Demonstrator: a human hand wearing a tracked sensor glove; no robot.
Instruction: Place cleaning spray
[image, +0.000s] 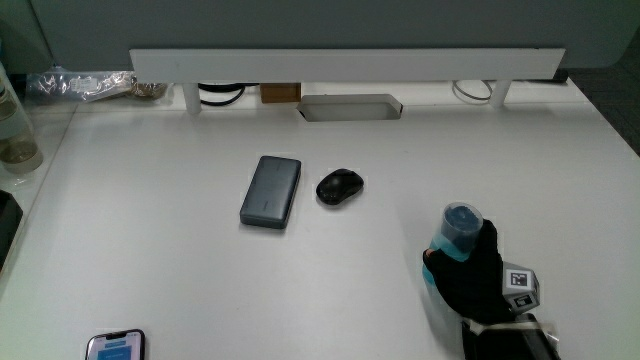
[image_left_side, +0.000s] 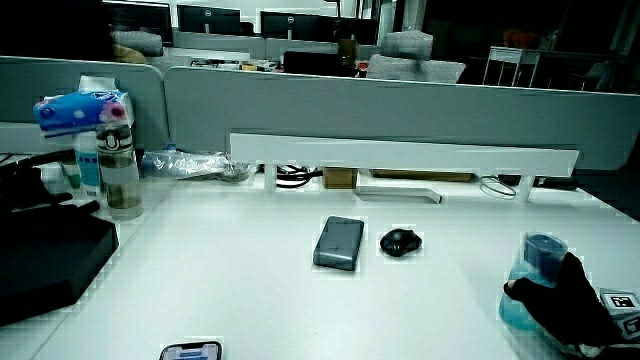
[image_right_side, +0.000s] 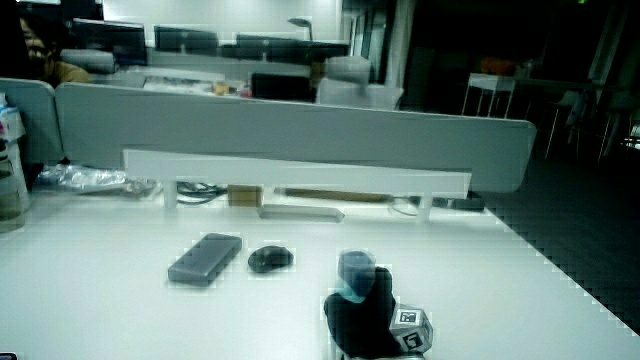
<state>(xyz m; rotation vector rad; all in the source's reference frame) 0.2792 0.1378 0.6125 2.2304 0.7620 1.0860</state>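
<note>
Main view had the hand (image: 480, 275) clasping the cleaning spray (image: 456, 236) at the mouse's (image: 340, 187) four o'clock; best lowered level onto the counter (image: 150, 260).

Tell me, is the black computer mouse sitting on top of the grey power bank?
No. The mouse lies on the bare table beside the power bank, with a gap between them.

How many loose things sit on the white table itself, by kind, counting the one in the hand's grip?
Spray bottle: 1
Computer mouse: 1
Grey power bank: 1
Phone: 1
Total: 4
</note>
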